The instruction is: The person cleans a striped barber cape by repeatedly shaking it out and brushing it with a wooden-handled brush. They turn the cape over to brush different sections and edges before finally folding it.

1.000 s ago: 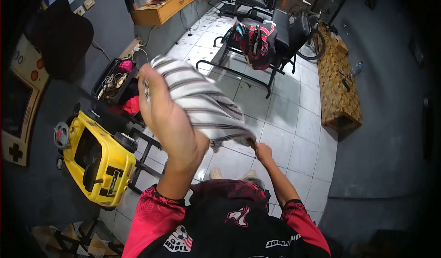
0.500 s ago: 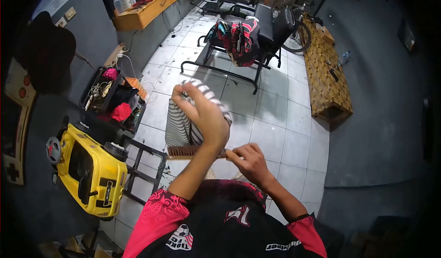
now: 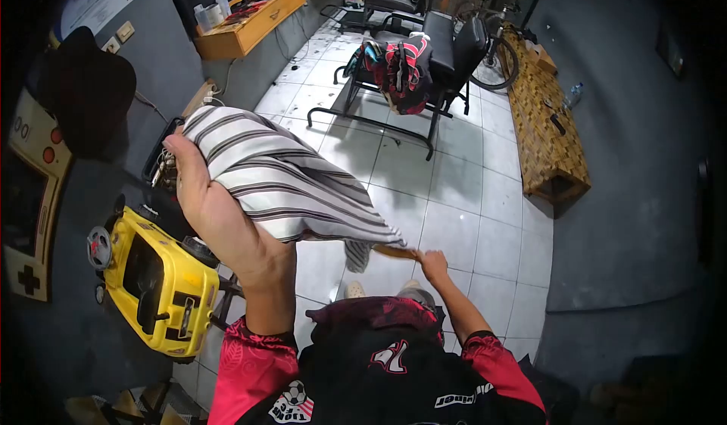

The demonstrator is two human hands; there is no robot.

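My left hand (image 3: 227,213) is raised at the left of centre, its fingers wrapped behind a striped white and dark cloth (image 3: 288,171) that it grips. The cloth slants down to the right, and its lower tip reaches the wooden brush (image 3: 395,252). Lower right, my right hand (image 3: 433,264) is closed on the brush's handle. The cloth covers most of the brush, and its bristles do not show.
A yellow toy car (image 3: 170,289) stands at the left. Ahead is a black chair (image 3: 454,50) with clothes (image 3: 405,73) on it. A woven bench (image 3: 541,122) runs along the right wall, and an orange wall shelf (image 3: 250,28) is at upper left.
My left hand has moved left and up with the cloth, which is now stretched out toward the right hand. My right hand has shifted slightly right with the brush, now mostly hidden.
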